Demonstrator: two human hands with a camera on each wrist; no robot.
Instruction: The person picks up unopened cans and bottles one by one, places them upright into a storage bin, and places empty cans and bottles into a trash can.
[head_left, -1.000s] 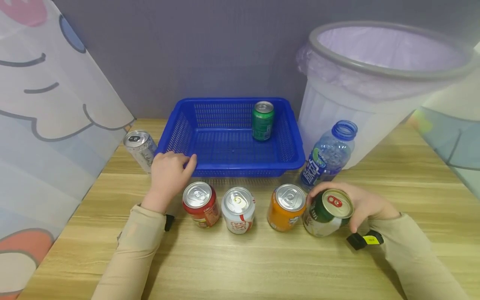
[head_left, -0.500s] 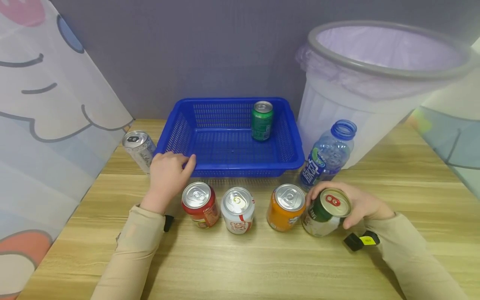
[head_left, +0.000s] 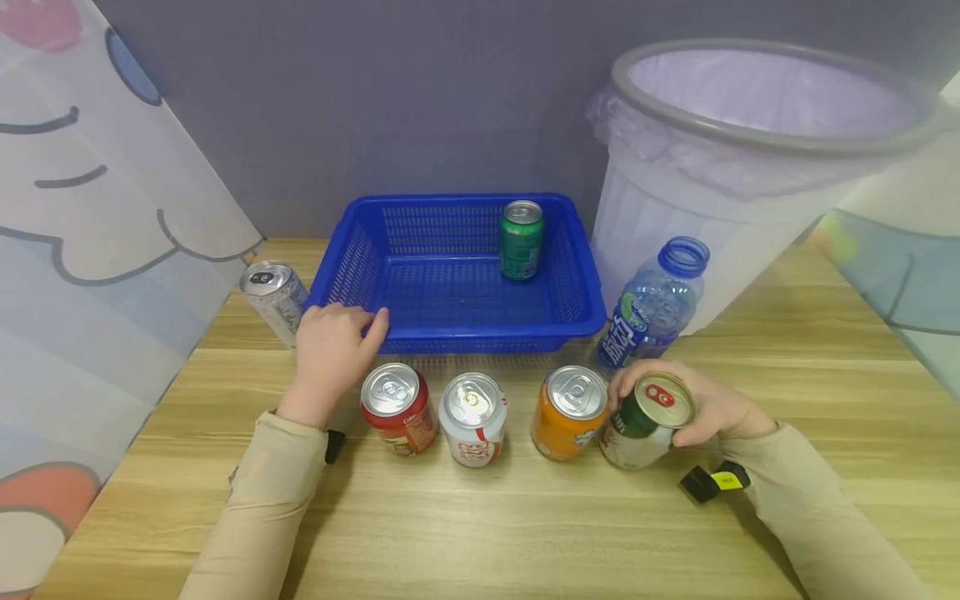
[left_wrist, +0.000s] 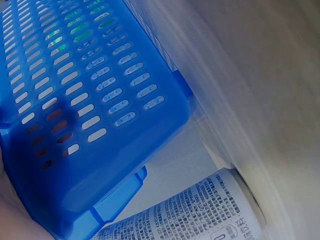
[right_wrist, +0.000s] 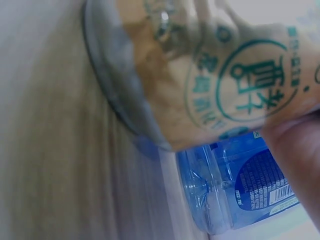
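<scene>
My right hand (head_left: 716, 404) grips a green and white drink can (head_left: 636, 442) with a gold top, thumb and fingers curled round its sides. Its base shows close over the wooden table in the right wrist view, where the can (right_wrist: 200, 85) fills the upper part. The left hand (head_left: 330, 350) holds the front left corner of a blue plastic basket (head_left: 465, 333). Through the slots of the basket wall (left_wrist: 150, 117), reddish finger shapes show in the left wrist view. Inside the basket, a green can (head_left: 521, 246) stands at the back right.
Between the hands stand a red can (head_left: 401, 421), a white can (head_left: 472, 433) and an orange can (head_left: 566, 429). A silver can (head_left: 277, 304) leans at far left. Behind the right hand are a blue-tinted bottle (head_left: 656, 304) and a lined white bin (head_left: 652, 217).
The right hand and its can have shifted slightly left, nearer the orange can. My left hand keeps its hold on the basket. The whole head view has drifted a little.
</scene>
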